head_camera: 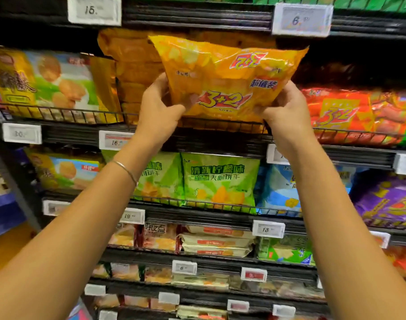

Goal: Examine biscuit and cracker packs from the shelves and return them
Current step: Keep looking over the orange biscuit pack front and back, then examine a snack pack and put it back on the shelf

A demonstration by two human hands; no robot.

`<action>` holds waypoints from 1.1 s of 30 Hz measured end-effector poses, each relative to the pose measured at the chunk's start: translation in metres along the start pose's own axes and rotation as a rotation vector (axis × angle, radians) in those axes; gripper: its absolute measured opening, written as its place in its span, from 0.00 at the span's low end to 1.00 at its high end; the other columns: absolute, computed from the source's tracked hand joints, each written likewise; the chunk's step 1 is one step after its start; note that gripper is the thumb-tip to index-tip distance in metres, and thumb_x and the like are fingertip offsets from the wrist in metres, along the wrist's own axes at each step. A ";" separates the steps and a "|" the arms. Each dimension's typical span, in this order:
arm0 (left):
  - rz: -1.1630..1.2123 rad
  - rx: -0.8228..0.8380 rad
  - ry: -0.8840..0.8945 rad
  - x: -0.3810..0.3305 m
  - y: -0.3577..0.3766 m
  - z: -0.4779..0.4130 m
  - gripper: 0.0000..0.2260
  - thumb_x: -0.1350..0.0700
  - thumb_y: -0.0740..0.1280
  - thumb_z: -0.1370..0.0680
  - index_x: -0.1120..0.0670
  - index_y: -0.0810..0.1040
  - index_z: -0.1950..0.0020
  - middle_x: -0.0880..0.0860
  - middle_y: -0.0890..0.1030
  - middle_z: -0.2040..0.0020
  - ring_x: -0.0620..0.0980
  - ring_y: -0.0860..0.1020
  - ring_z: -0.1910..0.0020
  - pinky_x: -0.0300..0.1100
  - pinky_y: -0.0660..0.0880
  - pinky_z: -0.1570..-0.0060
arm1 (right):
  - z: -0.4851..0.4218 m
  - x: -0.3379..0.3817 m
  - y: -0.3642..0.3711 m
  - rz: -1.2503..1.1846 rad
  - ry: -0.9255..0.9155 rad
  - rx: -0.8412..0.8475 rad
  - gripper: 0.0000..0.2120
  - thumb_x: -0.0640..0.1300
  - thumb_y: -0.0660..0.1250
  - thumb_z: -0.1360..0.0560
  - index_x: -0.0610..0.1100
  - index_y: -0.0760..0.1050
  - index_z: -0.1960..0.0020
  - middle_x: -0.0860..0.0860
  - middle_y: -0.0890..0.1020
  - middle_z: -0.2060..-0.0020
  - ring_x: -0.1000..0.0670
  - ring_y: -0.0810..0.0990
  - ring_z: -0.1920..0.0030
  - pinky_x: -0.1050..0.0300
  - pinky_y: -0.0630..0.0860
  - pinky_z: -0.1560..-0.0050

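A yellow-orange "3+2" cracker pack (pixel 229 75) is held up in front of the second shelf from the top. My left hand (pixel 161 105) grips its lower left corner, thumb on the front. My right hand (pixel 282 112) grips its lower right corner. The pack stands upright, tilted slightly, just above the wire rail (pixel 220 124) of that shelf. Behind it sits another orange pack (pixel 128 65) in the same slot.
Red "3+2" packs (pixel 349 112) lie to the right, a yellow-green biscuit bag (pixel 47 82) to the left. Green lemon sandwich-biscuit bags (pixel 220 181) fill the shelf below, with blue (pixel 278 192) and purple packs (pixel 389 202) beside them. Price tags (pixel 301 19) line the shelf edges.
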State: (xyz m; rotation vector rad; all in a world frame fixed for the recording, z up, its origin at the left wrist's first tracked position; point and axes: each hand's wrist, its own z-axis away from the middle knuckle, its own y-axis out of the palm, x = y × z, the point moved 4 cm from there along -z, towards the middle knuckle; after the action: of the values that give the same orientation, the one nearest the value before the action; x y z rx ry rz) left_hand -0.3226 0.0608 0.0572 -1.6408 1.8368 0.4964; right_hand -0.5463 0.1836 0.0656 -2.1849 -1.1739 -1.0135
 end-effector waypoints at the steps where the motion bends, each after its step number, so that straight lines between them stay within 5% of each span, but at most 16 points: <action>1: -0.079 0.030 0.012 0.001 0.000 -0.003 0.22 0.53 0.76 0.25 0.54 0.77 0.32 0.45 0.84 0.41 0.45 0.82 0.41 0.42 0.79 0.41 | -0.002 -0.002 0.000 0.025 0.023 -0.006 0.30 0.27 0.68 0.35 0.40 0.75 0.34 0.44 0.85 0.42 0.46 0.84 0.40 0.41 0.81 0.38; 5: -0.255 0.199 0.014 -0.006 0.004 -0.013 0.29 0.32 0.63 0.23 0.46 0.71 0.27 0.38 0.77 0.36 0.42 0.76 0.36 0.36 0.70 0.38 | -0.009 0.000 0.006 -0.011 0.076 0.042 0.29 0.44 0.71 0.30 0.46 0.67 0.30 0.47 0.82 0.37 0.49 0.83 0.38 0.45 0.80 0.35; 9: -0.430 0.193 -0.007 -0.015 0.003 -0.025 0.34 0.27 0.50 0.21 0.45 0.68 0.23 0.49 0.78 0.28 0.57 0.76 0.30 0.51 0.71 0.32 | -0.019 0.003 0.010 0.110 0.093 0.010 0.27 0.62 0.66 0.24 0.50 0.62 0.32 0.58 0.77 0.38 0.60 0.80 0.40 0.56 0.78 0.38; 11: -0.490 0.203 -0.048 -0.015 0.005 -0.032 0.34 0.27 0.48 0.19 0.48 0.71 0.25 0.51 0.79 0.31 0.58 0.77 0.33 0.51 0.70 0.36 | -0.026 0.003 0.008 0.208 0.151 0.000 0.29 0.66 0.64 0.22 0.49 0.63 0.31 0.58 0.77 0.38 0.56 0.78 0.38 0.55 0.77 0.38; 15: -0.611 0.146 -0.183 -0.009 0.005 -0.041 0.32 0.25 0.47 0.20 0.50 0.74 0.44 0.50 0.76 0.49 0.56 0.74 0.49 0.50 0.66 0.48 | -0.037 0.003 0.010 0.432 0.252 -0.031 0.39 0.73 0.58 0.23 0.44 0.65 0.26 0.52 0.73 0.40 0.49 0.74 0.42 0.57 0.68 0.56; 19: -0.688 0.129 -0.253 -0.005 0.004 -0.044 0.34 0.22 0.46 0.23 0.50 0.74 0.52 0.50 0.74 0.54 0.56 0.71 0.53 0.51 0.65 0.50 | -0.044 0.000 0.013 0.565 0.243 -0.105 0.28 0.70 0.56 0.21 0.47 0.70 0.39 0.54 0.77 0.52 0.54 0.76 0.56 0.58 0.67 0.61; 25: -0.561 0.056 -0.336 -0.001 0.013 -0.036 0.37 0.23 0.49 0.22 0.55 0.75 0.42 0.55 0.77 0.45 0.60 0.75 0.47 0.55 0.71 0.44 | -0.030 -0.004 0.018 0.584 0.256 -0.182 0.39 0.73 0.56 0.22 0.40 0.71 0.32 0.42 0.76 0.37 0.40 0.76 0.37 0.47 0.72 0.41; 28: -0.608 -0.294 -0.117 -0.006 0.018 -0.008 0.34 0.31 0.59 0.20 0.59 0.69 0.28 0.60 0.72 0.31 0.64 0.73 0.32 0.55 0.68 0.35 | -0.001 0.000 0.017 0.505 0.102 -0.252 0.30 0.61 0.66 0.20 0.40 0.67 0.29 0.44 0.73 0.34 0.44 0.73 0.34 0.54 0.69 0.40; 30: -0.569 -0.473 0.070 -0.012 0.021 0.013 0.34 0.38 0.64 0.20 0.62 0.67 0.24 0.63 0.68 0.27 0.63 0.68 0.26 0.39 0.59 0.28 | 0.025 0.000 0.013 0.454 -0.008 -0.332 0.24 0.53 0.70 0.20 0.43 0.69 0.29 0.46 0.75 0.34 0.49 0.74 0.34 0.54 0.74 0.36; 31: -0.528 -0.507 0.139 -0.011 0.024 0.022 0.33 0.40 0.66 0.20 0.63 0.68 0.25 0.64 0.68 0.27 0.64 0.67 0.25 0.33 0.54 0.27 | 0.037 0.000 0.009 0.407 -0.046 -0.369 0.22 0.50 0.70 0.21 0.43 0.72 0.31 0.46 0.76 0.36 0.51 0.76 0.35 0.58 0.76 0.38; 33: -0.431 -0.474 0.306 -0.014 0.038 0.039 0.26 0.47 0.69 0.19 0.65 0.72 0.30 0.65 0.73 0.32 0.64 0.71 0.30 0.37 0.59 0.26 | 0.057 0.004 -0.004 0.315 -0.106 -0.440 0.16 0.45 0.69 0.22 0.42 0.75 0.35 0.46 0.80 0.40 0.52 0.79 0.39 0.67 0.76 0.46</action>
State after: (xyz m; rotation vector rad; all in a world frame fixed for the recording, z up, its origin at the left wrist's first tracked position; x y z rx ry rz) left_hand -0.3515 0.1027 0.0331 -2.4767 1.5650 0.5352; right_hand -0.5260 0.2262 0.0331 -2.6847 -0.6531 -1.1047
